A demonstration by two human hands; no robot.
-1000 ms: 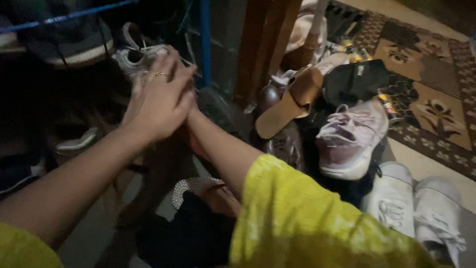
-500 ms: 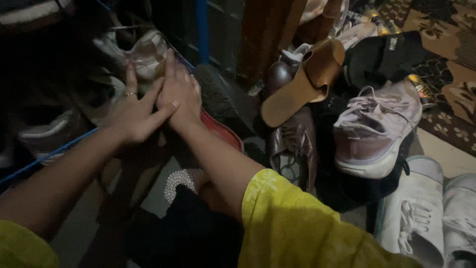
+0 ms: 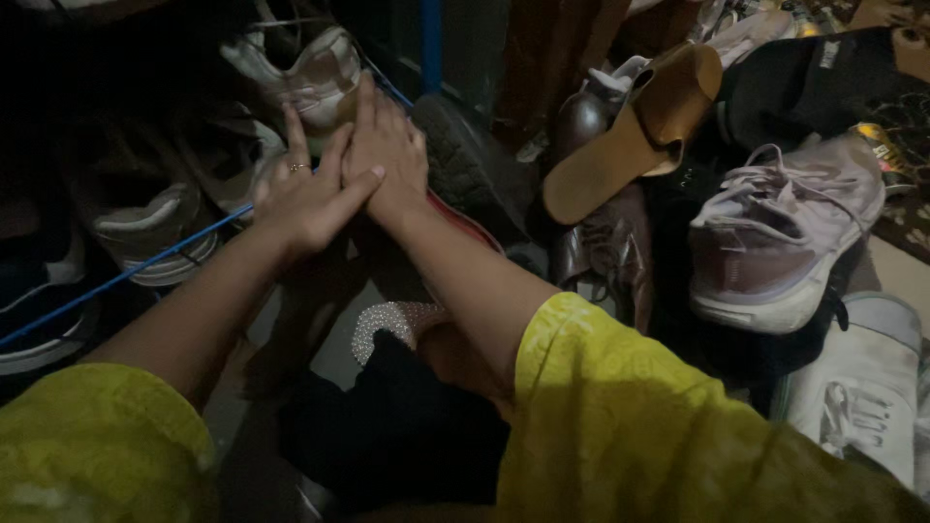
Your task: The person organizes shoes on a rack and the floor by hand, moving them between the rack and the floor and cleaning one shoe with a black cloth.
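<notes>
Both hands flat with fingers stretched open, gripping nothing, left hand overlapping right hand, right fingertips touching pale sneaker on dark shelf just above blue rail, tan sandal well right of sneaker.

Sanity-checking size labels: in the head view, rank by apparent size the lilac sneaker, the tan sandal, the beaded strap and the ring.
1. Lilac sneaker, largest.
2. Tan sandal, a bit smaller; it is tilted and lies farther from the camera, so the gap is unsure.
3. Beaded strap, partly hidden by dark cloth.
4. Ring on the left hand, smallest.
</notes>
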